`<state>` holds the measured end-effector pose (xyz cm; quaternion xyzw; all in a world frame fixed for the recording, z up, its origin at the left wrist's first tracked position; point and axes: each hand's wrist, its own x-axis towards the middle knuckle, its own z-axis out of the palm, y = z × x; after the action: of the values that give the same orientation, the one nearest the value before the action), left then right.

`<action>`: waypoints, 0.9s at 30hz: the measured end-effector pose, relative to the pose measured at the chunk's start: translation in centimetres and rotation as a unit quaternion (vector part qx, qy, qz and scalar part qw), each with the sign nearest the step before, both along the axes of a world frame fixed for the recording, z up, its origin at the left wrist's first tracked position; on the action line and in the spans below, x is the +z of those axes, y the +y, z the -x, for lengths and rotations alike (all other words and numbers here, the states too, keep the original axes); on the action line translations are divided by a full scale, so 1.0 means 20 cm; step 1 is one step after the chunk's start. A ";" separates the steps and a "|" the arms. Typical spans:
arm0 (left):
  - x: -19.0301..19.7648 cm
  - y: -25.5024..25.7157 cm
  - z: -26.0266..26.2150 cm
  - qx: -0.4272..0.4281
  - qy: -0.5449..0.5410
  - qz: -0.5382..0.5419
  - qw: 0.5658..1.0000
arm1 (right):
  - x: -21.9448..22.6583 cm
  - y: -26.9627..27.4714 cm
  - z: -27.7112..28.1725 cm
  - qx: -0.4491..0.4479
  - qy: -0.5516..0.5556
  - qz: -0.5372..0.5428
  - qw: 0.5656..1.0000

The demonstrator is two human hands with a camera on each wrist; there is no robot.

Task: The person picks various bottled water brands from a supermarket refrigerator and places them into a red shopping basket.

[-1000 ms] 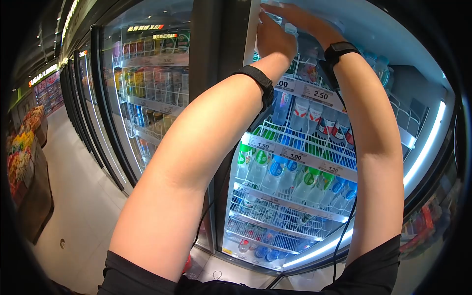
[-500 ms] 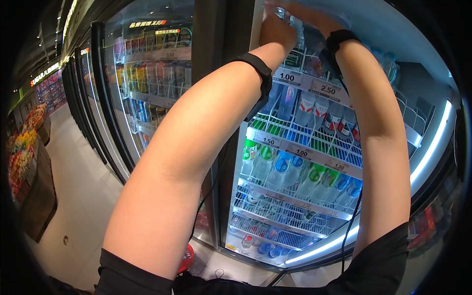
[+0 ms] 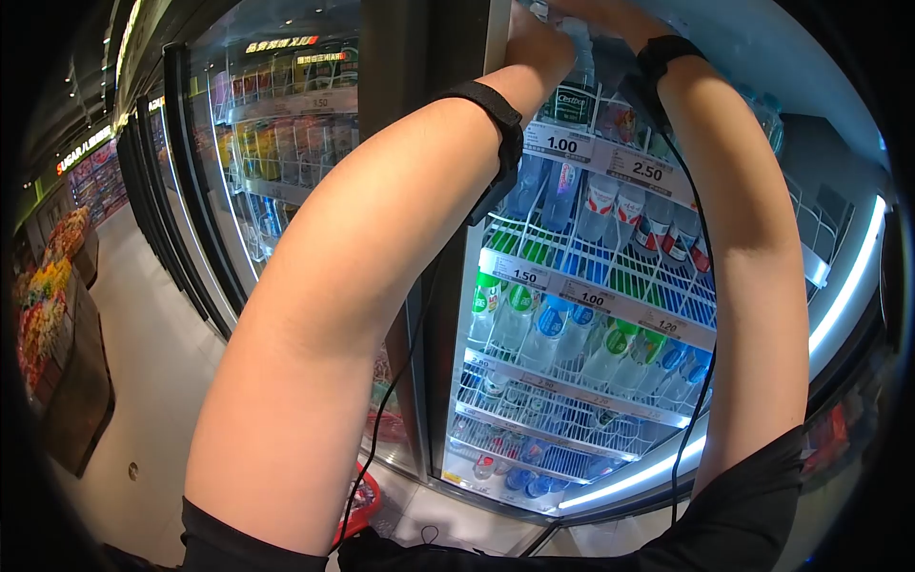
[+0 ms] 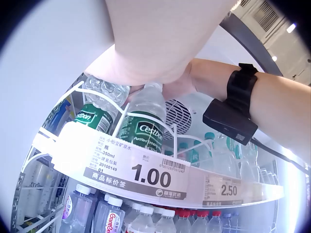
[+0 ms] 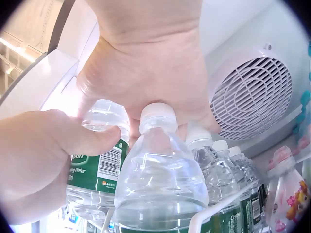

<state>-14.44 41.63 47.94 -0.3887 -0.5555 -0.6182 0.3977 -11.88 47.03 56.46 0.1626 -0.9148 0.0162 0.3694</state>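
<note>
High in the cooler, my left hand [image 3: 539, 46] is beside my right hand [image 3: 610, 15], both partly cut off in the head view. The right wrist view shows my left hand [image 5: 39, 155] gripping a green-labelled water bottle [image 5: 92, 182], thumb across its front. My right hand [image 5: 150, 73] arches palm-down over a white-capped bottle [image 5: 160, 170]; its fingertips are hidden behind the bottles. In the left wrist view, one clear bottle [image 4: 95, 116] tilts beside another [image 4: 146, 128] behind the wire rail.
A price rail [image 4: 141, 174] runs below the hands. More bottles [image 5: 223, 189] stand in a row beside a round vent [image 5: 252, 97]. Lower shelves [image 3: 591, 296] hold bottles. A cable [image 3: 707, 381] hangs by my right arm, and a red basket [image 3: 367, 505] is on the floor.
My hands have risen slightly in the head view, and the green-labelled bottle below my left hand shows more. The shelves have shifted a little, with more of the red basket visible.
</note>
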 end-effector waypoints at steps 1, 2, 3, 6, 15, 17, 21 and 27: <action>0.01 0.08 0.07 0.064 0.032 -0.006 0.997 | -0.01 -0.02 0.01 0.002 -0.004 0.003 1.000; 0.06 0.17 0.18 0.127 0.064 -0.011 0.990 | -0.02 -0.03 0.01 0.003 -0.009 0.007 1.000; 0.09 0.25 0.26 0.189 0.097 -0.018 0.977 | -0.01 -0.04 0.01 0.004 -0.011 0.009 1.000; 0.15 0.45 0.51 0.370 0.190 -0.035 0.909 | -0.04 -0.05 0.03 0.011 -0.025 0.017 0.999; 0.10 0.12 0.24 -0.090 -0.053 0.028 0.994 | -0.06 0.16 0.03 0.025 -0.039 0.056 0.997; 0.10 0.00 0.07 0.017 -0.144 0.027 0.989 | 0.02 0.21 0.00 0.023 -0.039 0.046 0.998; 0.07 -0.20 -0.17 -0.052 -0.184 0.120 0.974 | 0.11 0.24 -0.08 -0.058 -0.048 0.042 0.996; 0.10 -0.26 -0.22 -0.080 -0.238 0.196 0.948 | 0.18 0.43 0.12 -0.115 -0.010 -0.166 0.979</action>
<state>-10.12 36.45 49.85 -0.3440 -0.7113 -0.6012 0.1192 -14.32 55.58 60.05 0.1151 -0.9210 -0.1767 0.3277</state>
